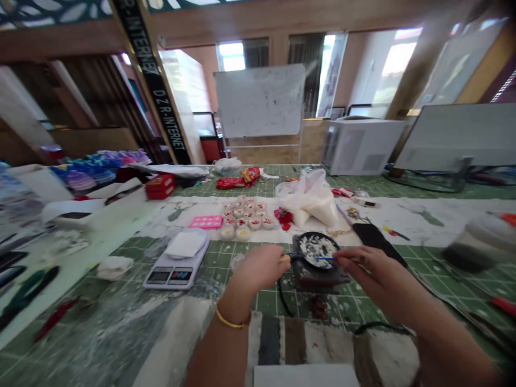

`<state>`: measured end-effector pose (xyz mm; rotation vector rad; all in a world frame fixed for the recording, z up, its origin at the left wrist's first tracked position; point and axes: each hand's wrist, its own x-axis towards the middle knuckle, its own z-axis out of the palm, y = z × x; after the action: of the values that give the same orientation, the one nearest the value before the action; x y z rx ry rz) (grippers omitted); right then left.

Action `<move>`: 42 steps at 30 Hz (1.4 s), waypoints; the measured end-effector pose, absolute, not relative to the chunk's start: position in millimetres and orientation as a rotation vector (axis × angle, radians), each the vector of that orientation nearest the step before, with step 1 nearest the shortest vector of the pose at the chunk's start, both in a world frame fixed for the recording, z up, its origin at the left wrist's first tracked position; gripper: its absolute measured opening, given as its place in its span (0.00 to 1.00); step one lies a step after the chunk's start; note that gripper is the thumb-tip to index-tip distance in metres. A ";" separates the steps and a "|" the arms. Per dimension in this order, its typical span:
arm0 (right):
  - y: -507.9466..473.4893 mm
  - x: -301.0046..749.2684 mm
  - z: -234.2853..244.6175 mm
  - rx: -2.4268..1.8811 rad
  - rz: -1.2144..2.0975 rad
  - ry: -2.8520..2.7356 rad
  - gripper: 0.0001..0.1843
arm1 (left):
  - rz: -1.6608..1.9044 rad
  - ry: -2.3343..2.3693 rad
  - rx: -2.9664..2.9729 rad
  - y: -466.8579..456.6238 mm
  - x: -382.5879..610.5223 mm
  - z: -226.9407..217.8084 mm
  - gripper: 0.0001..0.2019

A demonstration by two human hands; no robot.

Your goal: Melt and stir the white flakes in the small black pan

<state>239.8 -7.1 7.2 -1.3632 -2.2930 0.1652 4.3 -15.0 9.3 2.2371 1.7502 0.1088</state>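
My left hand [261,269] is wrapped round the handle of a small black frying pan [336,244]. White flakes and lumps [316,246] fill much of the pan, which rests on a small dark hot plate [318,280]. In my right hand [365,264] is a thin blue stick [325,259], pinched by the fingers, with its far end among the white flakes. Behind the pan stand several small cups [242,232] with pale filling, many topped with red bits. A white plastic bag [312,196] of pale material sits just behind the pan.
A kitchen scale [177,263] with a white pad on it stands left, near a pink mould [206,221]. A black phone [377,242] lies to the right. Farther right are a jar [479,242] and a red-handled tool [503,305]. A cord runs from the hot plate.
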 end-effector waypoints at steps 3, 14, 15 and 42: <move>-1.4 239.9 3.0 -1.404 0.124 -2.265 0.17 | 0.084 1.774 2.242 -16.7 3.8 11.4 0.14; 0.9 242.5 0.2 -1.437 0.069 -2.221 0.17 | 0.057 1.824 2.288 -22.1 7.9 11.9 0.10; 1.7 242.8 0.1 -1.492 0.039 -2.197 0.17 | 0.052 1.831 2.285 -23.3 8.9 12.5 0.10; -6.1 237.7 6.8 -1.392 0.151 -2.270 0.17 | 0.021 1.892 2.313 -22.3 15.5 8.5 0.12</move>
<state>237.7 -6.1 6.8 -1.3923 -2.2697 0.1506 15.5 -22.3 8.5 2.3126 1.8919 0.0207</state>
